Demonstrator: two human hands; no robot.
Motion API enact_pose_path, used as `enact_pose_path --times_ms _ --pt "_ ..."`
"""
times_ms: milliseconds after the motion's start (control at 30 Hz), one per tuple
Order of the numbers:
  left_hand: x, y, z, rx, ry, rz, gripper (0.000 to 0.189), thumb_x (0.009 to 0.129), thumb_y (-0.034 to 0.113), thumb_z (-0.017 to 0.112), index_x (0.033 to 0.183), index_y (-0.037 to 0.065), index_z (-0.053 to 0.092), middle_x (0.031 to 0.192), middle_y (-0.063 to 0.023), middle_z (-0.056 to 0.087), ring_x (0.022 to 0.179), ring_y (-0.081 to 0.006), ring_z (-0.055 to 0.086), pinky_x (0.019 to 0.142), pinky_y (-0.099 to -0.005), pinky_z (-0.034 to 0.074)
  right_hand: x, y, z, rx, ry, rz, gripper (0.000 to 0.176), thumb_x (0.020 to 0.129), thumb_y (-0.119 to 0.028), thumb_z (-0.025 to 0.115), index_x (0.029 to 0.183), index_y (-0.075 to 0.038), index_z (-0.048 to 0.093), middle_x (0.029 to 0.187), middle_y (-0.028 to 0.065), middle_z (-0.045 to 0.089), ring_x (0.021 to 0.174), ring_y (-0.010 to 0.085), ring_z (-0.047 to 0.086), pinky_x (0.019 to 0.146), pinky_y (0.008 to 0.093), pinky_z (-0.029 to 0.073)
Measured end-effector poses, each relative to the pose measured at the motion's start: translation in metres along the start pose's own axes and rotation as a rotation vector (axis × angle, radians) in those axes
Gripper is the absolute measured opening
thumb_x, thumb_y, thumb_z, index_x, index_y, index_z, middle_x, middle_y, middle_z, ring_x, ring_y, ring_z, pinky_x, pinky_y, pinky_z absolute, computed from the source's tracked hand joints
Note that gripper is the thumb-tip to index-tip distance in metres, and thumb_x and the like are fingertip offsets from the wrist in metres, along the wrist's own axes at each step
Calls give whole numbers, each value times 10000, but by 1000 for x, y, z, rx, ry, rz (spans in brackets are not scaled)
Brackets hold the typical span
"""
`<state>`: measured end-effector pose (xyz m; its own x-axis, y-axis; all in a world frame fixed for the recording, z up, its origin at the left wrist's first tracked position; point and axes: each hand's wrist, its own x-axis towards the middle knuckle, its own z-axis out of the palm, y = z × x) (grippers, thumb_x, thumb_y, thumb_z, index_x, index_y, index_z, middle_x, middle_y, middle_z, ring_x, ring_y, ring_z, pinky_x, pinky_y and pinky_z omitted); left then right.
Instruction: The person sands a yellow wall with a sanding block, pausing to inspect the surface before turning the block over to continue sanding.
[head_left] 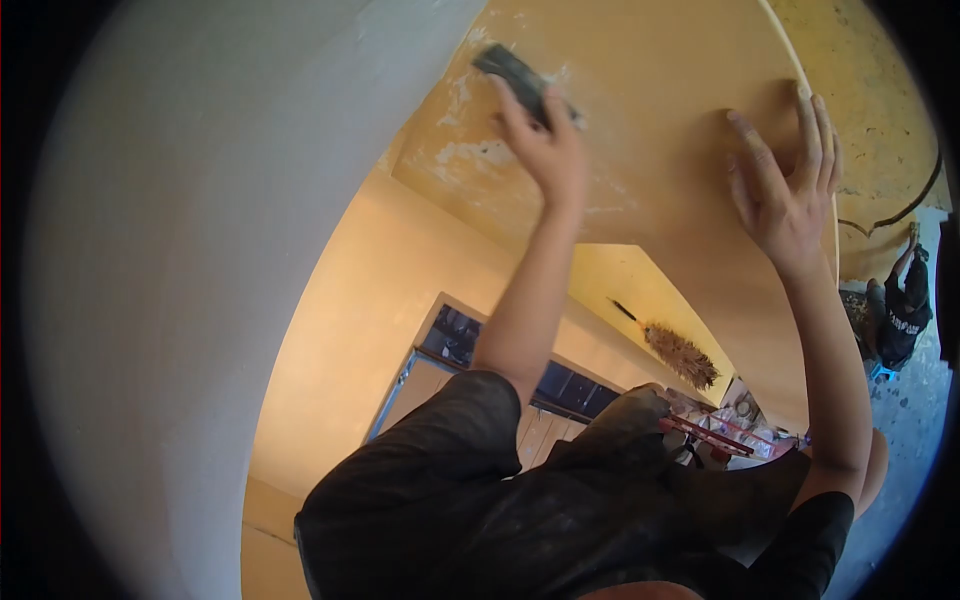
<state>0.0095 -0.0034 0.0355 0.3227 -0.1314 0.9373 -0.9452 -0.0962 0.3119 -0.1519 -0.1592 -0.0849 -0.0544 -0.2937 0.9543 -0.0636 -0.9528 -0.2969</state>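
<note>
Left hand [545, 150]: at 12 o'clock, raised high, fingers closed around a dark flat block [510, 72] and pressing it on the yellow surface [650, 90].
Block: at the 11 o'clock side of the left hand, lying flat on the surface. It may be a sanding block or a small float; the view is too blurred to decide.
Right hand [785, 200]: at 1 o'clock, open, fingers spread, palm flat on the same surface near its curved edge. It holds nothing.
Patches [470, 155]: white, rough, just below the block, at 7 o'clock from it.
Around: a white column [200, 250] fills the 9 o'clock side; a window [460, 335] is near the centre; a duster [682, 355] hangs at 4 o'clock; another person [900, 310] stands at 3 o'clock, one arm up.
Risk, grip: the block is held mostly by the fingers, so a hard stroke could make it slip out and fall.
Risk, surface: uneven pressure on one edge could scratch the yellow coat beside the patches.
Risk, body: both arms are stretched up and the right palm seems to carry some weight. If it slides, balance may go.
</note>
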Motion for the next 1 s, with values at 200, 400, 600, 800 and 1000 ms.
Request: enact_pose_path --times_ms 200,400,600,800,1000 --pt "-56 -6 13 162 -53 0 658 956 104 585 1506 5 238 1129 -190 380 959 -262 511 821 -337 467 4 4 0 10 38 -19 441 745 -188 716 1182 -227 678 1467 204 389 1342 389 382 1099 484 289" --pt "-66 5 16 244 -47 31 661 968 113 575 1507 -19 214 1124 -176 381 928 -206 498 839 -307 462 0 -1 1 -45 16 -4 414 767 -205 705 1178 -245 683 1450 205 409 1330 385 396 1090 483 311" --pt "-27 19 23 280 -36 92 670 955 102 593 1501 -28 228 1088 -158 393 895 -183 503 816 -296 467 0 0 0 -39 33 -1 402 764 -199 701 1165 -237 693 1443 206 416 1314 392 414 1085 488 311" --pt "-33 3 20 260 -28 182 678 958 118 598 1481 -84 216 1120 -173 388 977 -210 542 805 -294 484 2 4 -2 -47 -2 -22 392 765 -197 702 1156 -230 693 1446 205 410 1328 388 397 1085 485 310" --pt "-42 5 19 282 1 217 678 918 163 643 1458 -69 305 1086 -224 427 943 -320 490 815 -381 451 0 -1 2 -57 26 -17 373 776 -224 709 1148 -233 695 1446 209 410 1314 392 412 1079 477 312"
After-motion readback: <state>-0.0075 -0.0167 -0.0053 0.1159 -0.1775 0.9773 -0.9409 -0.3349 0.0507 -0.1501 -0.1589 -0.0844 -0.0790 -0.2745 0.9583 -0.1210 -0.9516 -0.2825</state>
